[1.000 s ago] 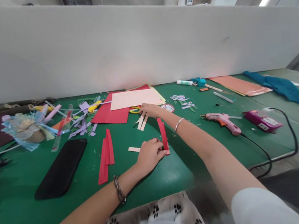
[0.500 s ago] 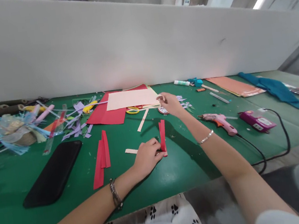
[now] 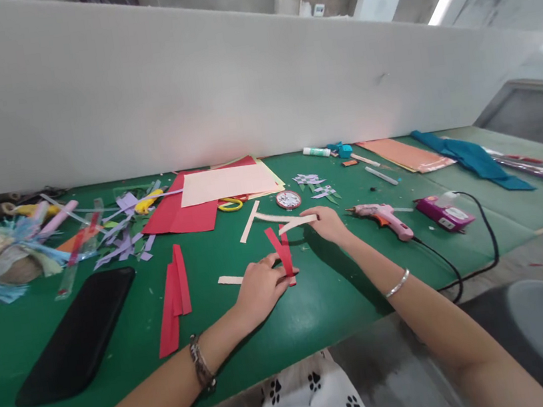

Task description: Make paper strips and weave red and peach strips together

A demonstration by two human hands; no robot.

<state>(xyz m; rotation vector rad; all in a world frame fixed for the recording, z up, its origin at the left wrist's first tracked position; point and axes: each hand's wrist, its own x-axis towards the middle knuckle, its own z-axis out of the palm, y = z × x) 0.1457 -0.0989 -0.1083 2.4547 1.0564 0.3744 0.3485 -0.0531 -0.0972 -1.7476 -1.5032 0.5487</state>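
Note:
My left hand (image 3: 260, 286) is low over the green table, its fingers closed at the base of some red paper strips (image 3: 285, 255) that stand up from the tabletop. From under this hand a cream strip end (image 3: 229, 280) sticks out to the left. My right hand (image 3: 325, 224) pinches a folded cream paper strip (image 3: 297, 221), whose two ends point left above the table. Another cream strip (image 3: 250, 222) lies just beyond. More red strips (image 3: 172, 305) lie overlapped to the left of my left hand.
A black pad (image 3: 81, 338) lies at left, beside purple paper scraps (image 3: 127, 234). Red and cream sheets (image 3: 228, 184), yellow scissors (image 3: 230, 204) and a round tin (image 3: 288, 200) are behind. At right are a pink glue gun (image 3: 385, 220) and a corded purple box (image 3: 444, 211).
My right hand has come away from the cream sheet at the back, nearer my left hand, with a cream strip in it. The standing red strips have fanned apart. The view has shifted right.

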